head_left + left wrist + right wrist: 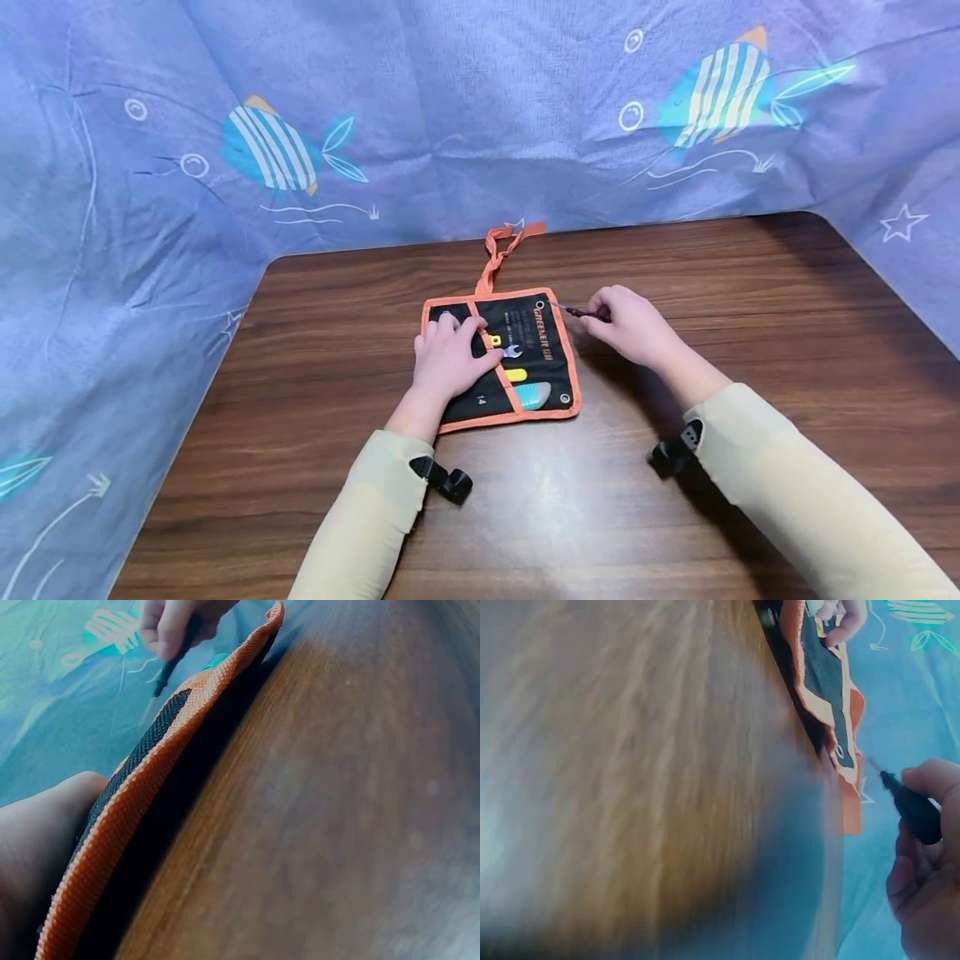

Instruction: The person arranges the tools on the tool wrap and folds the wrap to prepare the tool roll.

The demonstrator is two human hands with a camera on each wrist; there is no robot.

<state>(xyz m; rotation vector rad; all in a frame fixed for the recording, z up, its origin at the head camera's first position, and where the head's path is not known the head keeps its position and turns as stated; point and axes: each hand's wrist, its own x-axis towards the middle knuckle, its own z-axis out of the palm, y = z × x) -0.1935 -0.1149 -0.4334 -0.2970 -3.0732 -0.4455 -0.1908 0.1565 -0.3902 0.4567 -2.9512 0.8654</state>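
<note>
A black fabric tool pouch point(551, 367) with orange edging lies on the table. My left hand point(450, 354) rests on its left part, fingers and thumb spread at the orange pocket band. Out of the pocket stick a small yellow end point(495, 341), a silver open-end wrench point(513, 352), a yellow rounded end point(516, 375) and a teal and grey rounded handle point(534, 395). Just off the pouch's upper right edge, my right hand point(630, 325) pinches a small black-handled screwdriver point(916, 814). Its thin shaft points left, over the pouch's corner.
Orange tie straps point(491, 262) trail from the pouch toward the table's far edge. The brown wooden table point(712, 275) extends on both sides. Behind it hangs a blue cloth point(450, 100) printed with fish. A black wrist mount point(446, 482) sits at each cuff.
</note>
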